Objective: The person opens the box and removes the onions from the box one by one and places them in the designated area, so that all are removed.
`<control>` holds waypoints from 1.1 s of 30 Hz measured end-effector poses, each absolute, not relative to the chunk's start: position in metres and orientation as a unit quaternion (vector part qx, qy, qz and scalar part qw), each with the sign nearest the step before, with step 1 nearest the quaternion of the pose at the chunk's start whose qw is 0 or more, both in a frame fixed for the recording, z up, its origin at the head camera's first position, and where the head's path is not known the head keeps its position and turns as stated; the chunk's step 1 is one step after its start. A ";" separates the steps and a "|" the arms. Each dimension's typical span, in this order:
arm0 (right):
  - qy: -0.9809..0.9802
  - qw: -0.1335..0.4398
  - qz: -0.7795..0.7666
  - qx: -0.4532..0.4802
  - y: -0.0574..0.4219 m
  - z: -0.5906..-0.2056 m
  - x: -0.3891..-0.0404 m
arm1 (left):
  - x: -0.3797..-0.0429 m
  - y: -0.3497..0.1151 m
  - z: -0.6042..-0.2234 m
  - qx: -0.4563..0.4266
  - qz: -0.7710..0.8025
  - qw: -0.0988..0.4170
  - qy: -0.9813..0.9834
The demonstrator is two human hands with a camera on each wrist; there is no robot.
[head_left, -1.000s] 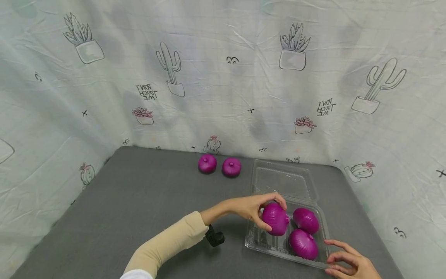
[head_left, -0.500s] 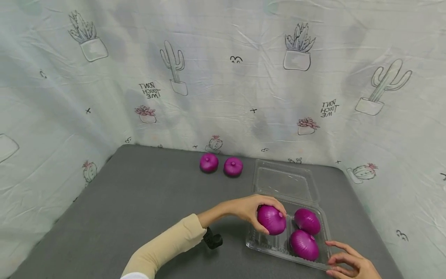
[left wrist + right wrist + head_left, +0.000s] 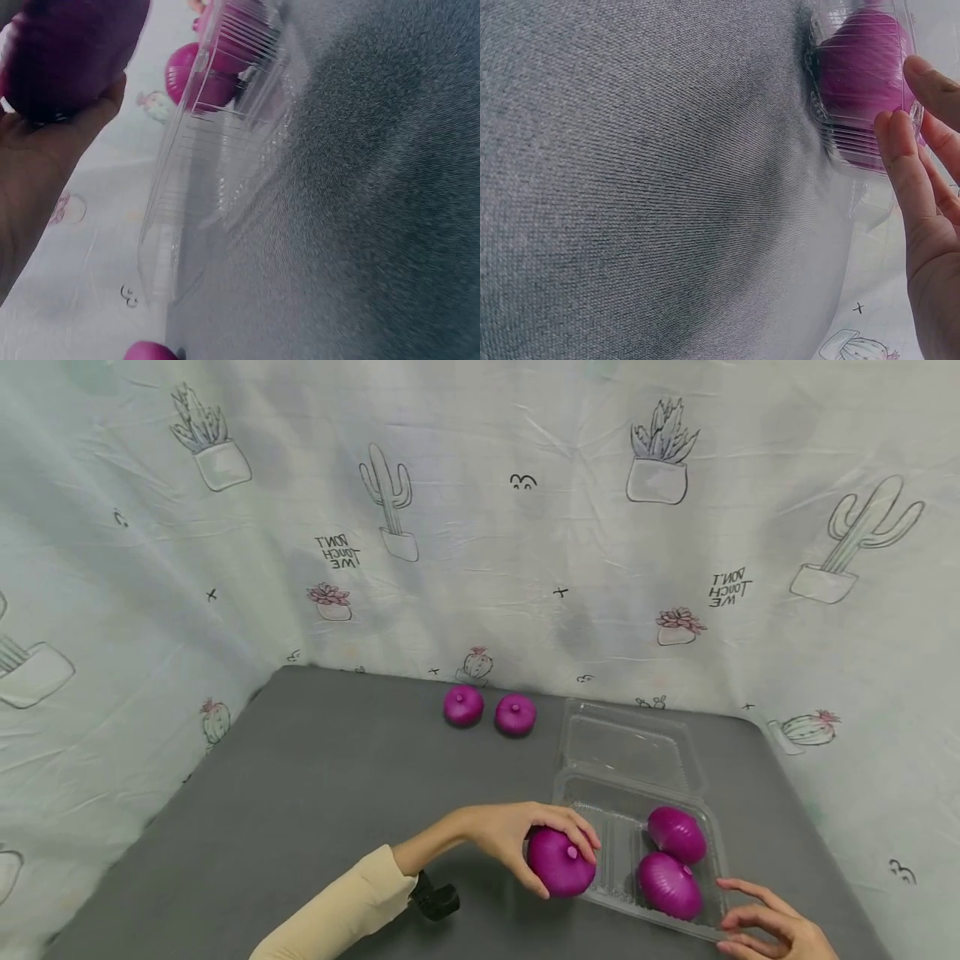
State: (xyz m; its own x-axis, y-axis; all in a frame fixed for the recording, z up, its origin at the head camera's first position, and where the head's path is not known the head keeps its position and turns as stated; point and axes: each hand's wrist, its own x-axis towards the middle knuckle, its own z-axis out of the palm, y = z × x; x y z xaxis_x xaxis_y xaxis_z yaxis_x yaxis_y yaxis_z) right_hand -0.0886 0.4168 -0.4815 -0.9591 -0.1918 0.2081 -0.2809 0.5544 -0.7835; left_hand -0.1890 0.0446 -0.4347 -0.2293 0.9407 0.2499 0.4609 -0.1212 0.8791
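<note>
My left hand (image 3: pixel 517 839) holds a purple red onion (image 3: pixel 562 864), fingers over its top and thumb at its near side. It is up off the table by the left edge of a clear plastic clamshell container (image 3: pixel 611 893); in the left wrist view the held onion (image 3: pixel 75 52) is large and dark. Two more red onions, a rear one (image 3: pixel 677 835) and a front one (image 3: pixel 670 885), lie in the container's right half. My right hand (image 3: pixel 776 927) is at the container's right front corner, its loosely extended fingertips touching the rim and outer wall.
The container's clear lid (image 3: pixel 630 747) lies folded back behind it. Two red onions, one at left (image 3: pixel 463 706) and one at right (image 3: pixel 515 715), sit at the back of the grey table (image 3: pixel 337 777). A cactus-print curtain (image 3: pixel 465 527) stands close behind the table.
My left hand has lifted the red onion out over the container's left side and moved left and toward me, turning it stem-up. The right hand stays at the corner. The view has shifted slightly.
</note>
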 end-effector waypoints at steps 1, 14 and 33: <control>-0.881 0.046 0.451 0.134 0.417 -0.482 -0.089 | -0.187 0.041 -0.434 0.568 0.491 0.253 0.610; -0.865 0.053 0.462 0.185 0.425 -0.488 -0.094 | -0.190 -0.006 -0.435 0.555 0.486 0.306 0.602; -0.820 0.067 0.487 0.294 0.432 -0.493 -0.100 | -0.240 -0.080 -0.445 0.430 0.550 0.197 0.689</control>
